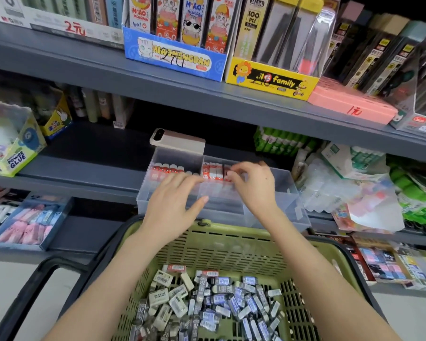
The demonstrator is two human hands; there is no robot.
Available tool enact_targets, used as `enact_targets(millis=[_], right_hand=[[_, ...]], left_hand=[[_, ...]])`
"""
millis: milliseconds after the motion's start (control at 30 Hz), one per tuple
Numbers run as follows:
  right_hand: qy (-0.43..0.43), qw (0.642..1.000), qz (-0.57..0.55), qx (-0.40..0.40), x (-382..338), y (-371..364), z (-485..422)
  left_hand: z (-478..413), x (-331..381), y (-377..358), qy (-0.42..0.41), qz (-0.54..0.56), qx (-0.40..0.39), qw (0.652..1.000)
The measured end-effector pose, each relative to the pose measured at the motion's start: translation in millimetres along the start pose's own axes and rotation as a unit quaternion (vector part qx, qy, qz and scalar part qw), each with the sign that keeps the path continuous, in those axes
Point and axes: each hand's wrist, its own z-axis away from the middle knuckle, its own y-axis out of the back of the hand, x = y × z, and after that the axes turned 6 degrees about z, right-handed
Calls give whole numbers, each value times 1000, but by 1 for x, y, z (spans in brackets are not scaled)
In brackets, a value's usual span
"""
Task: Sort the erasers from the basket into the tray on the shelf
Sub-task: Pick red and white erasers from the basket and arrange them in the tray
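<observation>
A clear plastic tray (290, 200) with compartments stands on the middle shelf. Red-and-white erasers stand in a row in its back left compartment (169, 168) and another row in the middle one (213, 171). My right hand (252, 187) reaches into the middle compartment, fingertips pinched on a red-and-white eraser (229, 174) at the end of that row. My left hand (175, 200) hovers over the tray's front left part, fingers spread, holding nothing. Below, a green basket (231, 244) holds several loose erasers (207, 299) in white, grey and blue sleeves.
A phone (177, 141) leans behind the tray. Green glue sticks (283, 142) and plastic-wrapped packs (349, 193) crowd the shelf to the right. A glue box (12, 153) stands left. A blue tray of pink erasers (27, 225) sits lower left. The upper shelf (158, 82) overhangs.
</observation>
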Motion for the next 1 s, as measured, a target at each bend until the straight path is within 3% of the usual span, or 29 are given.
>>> enact_targets(millis=[67,167,267,333,400,467,567,633,833,1000], right_hand=[[24,998,-51,34,1,16,27],[22,986,-165,15,11,35,78],[10,977,-208,-48,32,33,131],[-29,971,-190,-143,50,17,160],[-59,961,-142,-232,65,-7,179],[-36,954,-79,-288,70,-34,185],[18,946,-35,-321,62,-77,183],[37,948,-15,-317,55,-101,183],[6,959,84,-270,53,-134,187],[-57,937,79,-337,61,-135,187]], left_hand=[[0,3,2,1,25,16,1000],[12,13,3,-9,60,58,996],[31,25,2,-55,47,76,995],[46,26,-1,-79,32,52,995],[62,21,-10,-68,11,-13,998],[78,13,-26,-5,0,-123,992],[101,-3,-63,81,-81,-301,947],[114,-14,-83,92,-142,-340,925],[134,-41,-106,63,-199,-263,942],[140,-56,-113,80,-215,-215,949]])
